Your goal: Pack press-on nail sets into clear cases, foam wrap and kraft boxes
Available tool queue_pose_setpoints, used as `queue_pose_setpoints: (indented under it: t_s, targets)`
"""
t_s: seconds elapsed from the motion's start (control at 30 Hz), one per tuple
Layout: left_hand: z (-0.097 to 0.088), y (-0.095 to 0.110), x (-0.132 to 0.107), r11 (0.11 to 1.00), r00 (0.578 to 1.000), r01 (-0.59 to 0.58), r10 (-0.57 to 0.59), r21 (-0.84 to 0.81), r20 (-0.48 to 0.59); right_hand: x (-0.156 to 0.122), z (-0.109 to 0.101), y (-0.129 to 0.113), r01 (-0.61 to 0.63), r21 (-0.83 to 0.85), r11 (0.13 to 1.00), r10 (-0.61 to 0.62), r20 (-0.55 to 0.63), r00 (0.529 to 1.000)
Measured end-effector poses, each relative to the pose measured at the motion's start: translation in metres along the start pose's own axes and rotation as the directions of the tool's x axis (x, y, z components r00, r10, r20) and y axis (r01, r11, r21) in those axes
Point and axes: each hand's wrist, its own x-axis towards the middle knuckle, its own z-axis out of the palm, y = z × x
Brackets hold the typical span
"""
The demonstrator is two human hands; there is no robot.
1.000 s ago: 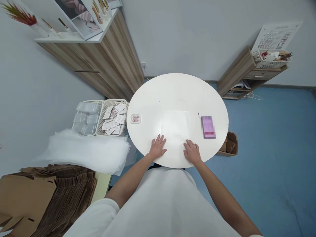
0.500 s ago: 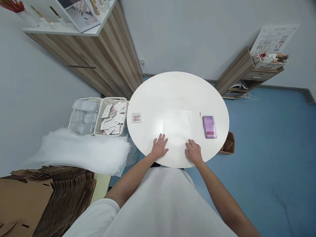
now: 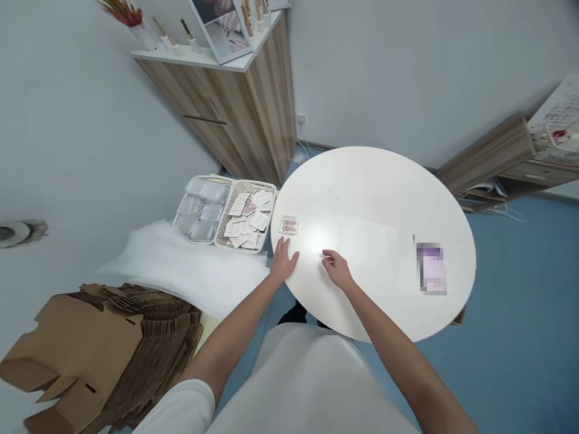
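My left hand [image 3: 283, 260] lies flat and open on the left edge of the round white table [image 3: 384, 199], just below a small clear packet with pink pieces [image 3: 289, 225]. My right hand [image 3: 335, 267] hovers over the table a little to the right, fingers loosely curled, holding nothing. A faint translucent sheet [image 3: 362, 241] lies on the table beyond my right hand. A purple blurred flat object [image 3: 431, 268] rests near the table's right edge.
Left of the table stand a white basket of printed cards [image 3: 246, 215] and a basket of clear packets [image 3: 202, 207]. White foam sheets [image 3: 181, 271] and a stack of flat cardboard boxes [image 3: 104, 349] lie lower left. A wooden cabinet [image 3: 244, 114] stands behind.
The view has swung left. Both hands have moved left across the table, towards the small packet. My right hand has lifted and curled its fingers.
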Motion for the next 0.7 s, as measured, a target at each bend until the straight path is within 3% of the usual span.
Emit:
queue_pose_setpoints:
  t_s: [0.13, 0.3, 0.47, 0.7]
  targets:
    - [-0.017, -0.019, 0.035, 0.974, 0.99, 0.115, -0.128, -0.196, -0.056, 0.042, 0.036, -0.024, -0.088, 0.187, 0.979, 0.075, 0.076, 0.994]
    - [-0.012, -0.035, 0.058, 0.882, 0.968, 0.243, -0.245, -0.404, 0.047, 0.075, 0.062, -0.043, -0.17, 0.324, 0.931, 0.135, 0.127, 0.983]
    - [-0.009, -0.037, 0.062, 0.864, 0.973, 0.23, -0.209, -0.448, 0.096, 0.086, 0.072, -0.047, -0.17, 0.334, 0.927, 0.122, 0.161, 0.979]
    - [-0.017, -0.03, 0.064, 0.85, 0.964, 0.264, -0.237, -0.457, 0.117, 0.085, 0.073, -0.044, -0.109, 0.277, 0.955, 0.079, 0.119, 0.99]
